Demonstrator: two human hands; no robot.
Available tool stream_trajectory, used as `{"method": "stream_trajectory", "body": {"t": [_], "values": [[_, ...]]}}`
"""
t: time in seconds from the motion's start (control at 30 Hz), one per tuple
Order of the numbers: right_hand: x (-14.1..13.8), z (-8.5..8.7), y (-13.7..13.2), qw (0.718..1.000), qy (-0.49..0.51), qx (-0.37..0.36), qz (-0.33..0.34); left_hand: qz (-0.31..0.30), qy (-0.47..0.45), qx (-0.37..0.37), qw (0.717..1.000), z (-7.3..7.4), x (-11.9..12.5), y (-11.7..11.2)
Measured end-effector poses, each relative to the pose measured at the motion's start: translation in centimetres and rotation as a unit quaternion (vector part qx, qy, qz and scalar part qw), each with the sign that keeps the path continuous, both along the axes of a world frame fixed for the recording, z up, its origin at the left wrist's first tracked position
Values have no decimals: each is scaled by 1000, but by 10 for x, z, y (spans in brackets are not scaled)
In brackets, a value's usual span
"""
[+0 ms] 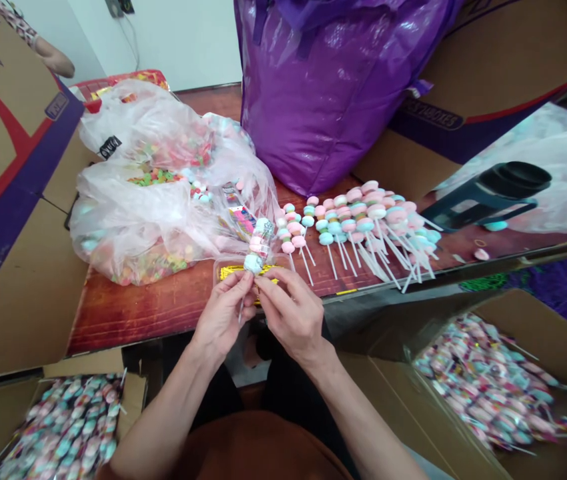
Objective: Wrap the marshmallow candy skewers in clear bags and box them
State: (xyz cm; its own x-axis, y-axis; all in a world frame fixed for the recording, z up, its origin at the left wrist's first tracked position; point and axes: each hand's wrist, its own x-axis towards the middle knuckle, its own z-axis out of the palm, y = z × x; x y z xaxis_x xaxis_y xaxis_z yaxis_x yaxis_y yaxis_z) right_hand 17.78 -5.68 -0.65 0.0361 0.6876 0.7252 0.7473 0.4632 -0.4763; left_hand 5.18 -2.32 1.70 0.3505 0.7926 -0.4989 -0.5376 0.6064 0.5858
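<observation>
My left hand (227,300) is closed around the stick of a marshmallow skewer (257,247), which stands nearly upright with pink and pale blue sweets inside a clear wrapper. Pressed close beside it, my right hand (293,310) pinches at the base of the wrapper, on what looks like a thin yellow twist tie, mostly hidden by the fingers. Just behind my hands, a clear plastic tray (217,267) holds yellow twist ties (231,271). Unwrapped marshmallow skewers (358,217) lie piled on the table to the right, their white sticks towards me.
Plastic bags of sweets (148,227) stand on the wooden table (113,310) at left. A purple bag (323,100) and a dark bottle (483,193) are behind and right. Cardboard boxes with wrapped skewers (488,380) (68,427) flank me below. Another person's arm (53,59) shows top left.
</observation>
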Motion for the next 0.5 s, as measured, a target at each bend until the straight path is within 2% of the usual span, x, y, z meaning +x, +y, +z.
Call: {"method": "stream_trajectory", "body": {"t": [0.13, 0.23, 0.37, 0.5], "values": [[0, 8, 5, 997, -52, 49, 0, -13, -42, -29, 999, 1, 0, -4], [-7, 11, 6, 999, -32, 24, -7, -23, -57, -31, 998, 0, 2, -5], [-19, 16, 0, 992, 107, -66, -27, -40, -51, 26, 998, 0, 5, -2], [-15, 32, -4, 953, 263, -147, 9, -41, -45, 158, 986, 15, 1, -1]]}}
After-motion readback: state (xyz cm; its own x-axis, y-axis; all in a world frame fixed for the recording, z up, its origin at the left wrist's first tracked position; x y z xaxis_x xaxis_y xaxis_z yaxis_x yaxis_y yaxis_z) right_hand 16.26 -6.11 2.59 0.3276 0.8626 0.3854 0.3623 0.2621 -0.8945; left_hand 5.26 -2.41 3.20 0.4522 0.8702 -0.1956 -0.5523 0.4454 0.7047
